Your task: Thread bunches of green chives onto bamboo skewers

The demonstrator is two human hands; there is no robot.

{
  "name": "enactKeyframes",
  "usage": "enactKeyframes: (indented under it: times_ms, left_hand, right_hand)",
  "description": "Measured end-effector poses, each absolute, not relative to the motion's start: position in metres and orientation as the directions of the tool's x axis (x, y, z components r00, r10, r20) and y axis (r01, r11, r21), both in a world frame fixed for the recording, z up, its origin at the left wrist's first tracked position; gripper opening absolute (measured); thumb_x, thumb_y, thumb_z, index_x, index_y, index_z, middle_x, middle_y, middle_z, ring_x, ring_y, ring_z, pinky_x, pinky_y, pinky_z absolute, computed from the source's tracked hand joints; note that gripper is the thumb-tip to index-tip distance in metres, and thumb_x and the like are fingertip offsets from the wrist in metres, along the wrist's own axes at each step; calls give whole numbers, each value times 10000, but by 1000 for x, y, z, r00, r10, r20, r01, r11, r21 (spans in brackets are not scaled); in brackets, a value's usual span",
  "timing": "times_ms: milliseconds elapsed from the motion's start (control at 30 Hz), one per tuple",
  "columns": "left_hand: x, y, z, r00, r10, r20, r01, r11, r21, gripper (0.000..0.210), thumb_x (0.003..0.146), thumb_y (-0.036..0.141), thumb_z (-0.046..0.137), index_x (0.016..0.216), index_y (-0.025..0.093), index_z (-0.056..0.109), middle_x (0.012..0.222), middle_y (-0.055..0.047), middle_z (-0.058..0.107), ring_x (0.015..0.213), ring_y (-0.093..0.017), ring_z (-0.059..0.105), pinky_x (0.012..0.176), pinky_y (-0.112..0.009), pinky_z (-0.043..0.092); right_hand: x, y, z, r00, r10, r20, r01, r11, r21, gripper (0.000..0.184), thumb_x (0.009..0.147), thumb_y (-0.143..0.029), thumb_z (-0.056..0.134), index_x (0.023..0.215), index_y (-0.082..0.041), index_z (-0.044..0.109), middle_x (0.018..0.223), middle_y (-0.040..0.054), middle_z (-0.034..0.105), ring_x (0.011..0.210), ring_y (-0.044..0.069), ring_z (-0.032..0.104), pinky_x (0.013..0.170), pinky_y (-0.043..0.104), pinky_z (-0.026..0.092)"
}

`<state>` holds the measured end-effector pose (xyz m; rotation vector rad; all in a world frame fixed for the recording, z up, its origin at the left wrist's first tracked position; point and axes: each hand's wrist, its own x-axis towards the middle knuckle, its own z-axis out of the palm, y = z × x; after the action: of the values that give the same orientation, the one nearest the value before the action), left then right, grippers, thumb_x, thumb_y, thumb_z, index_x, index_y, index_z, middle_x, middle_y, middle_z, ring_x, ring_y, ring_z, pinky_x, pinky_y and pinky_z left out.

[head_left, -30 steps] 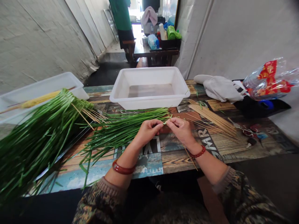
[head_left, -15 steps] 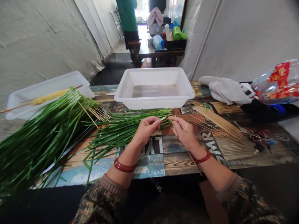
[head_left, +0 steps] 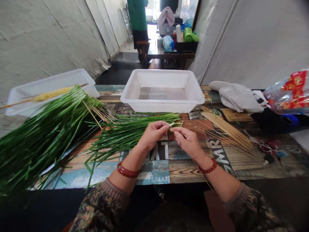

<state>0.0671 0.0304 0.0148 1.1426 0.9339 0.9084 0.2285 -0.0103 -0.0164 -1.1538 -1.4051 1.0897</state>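
Note:
My left hand [head_left: 156, 132] pinches the pale stem ends of a few garlic chives [head_left: 172, 124] between thumb and fingers. Close beside it, my right hand [head_left: 187, 138] is closed, its fingertips almost touching those stems. A thin bamboo skewer [head_left: 208, 183] runs from under my right hand past the wrist toward the table edge; its upper end is hidden by the hand. Loose garlic chives [head_left: 120, 133] lie spread under and left of my left hand. At the left, a big pile of chives [head_left: 48, 129] has several skewers [head_left: 96, 114] sticking out of its stem ends.
A white plastic tub [head_left: 161, 106] stands beyond my hands, and another white tub [head_left: 48, 77] is at the far left. Bare skewers [head_left: 227, 130] lie right, near keys [head_left: 267, 158], a pale cap [head_left: 238, 96] and a plastic bag [head_left: 289, 91]. Someone in green [head_left: 137, 16] stands behind.
My right fingertips have shifted slightly left, closer to the stems in my left hand. The camera view has turned a little, so the background sits farther right.

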Motion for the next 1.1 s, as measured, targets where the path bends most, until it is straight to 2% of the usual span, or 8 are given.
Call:
enactKeyframes:
  times_ms: [467,1100]
  left_hand:
    - [66,30,14,359,924,-135,-143,197,970,260,723,373,730,792,129,668,538,37,530,417,-29,309,409,-179,175]
    - [68,30,14,340,935,-104,-132,157,979,252,714,351,738,740,115,651,556,32,546,438,-28,333,417,-169,216]
  right_hand:
    - [229,-10,-17,-51,988,147,136,152,-979,328,895,-358,526,1063,-137,700,515,-53,485,391,56,363,364,175,289]
    - [228,-10,-15,-40,993,111,137,115,-984,333,864,-354,555,1044,-131,724,495,-54,503,377,56,357,366,183,312]
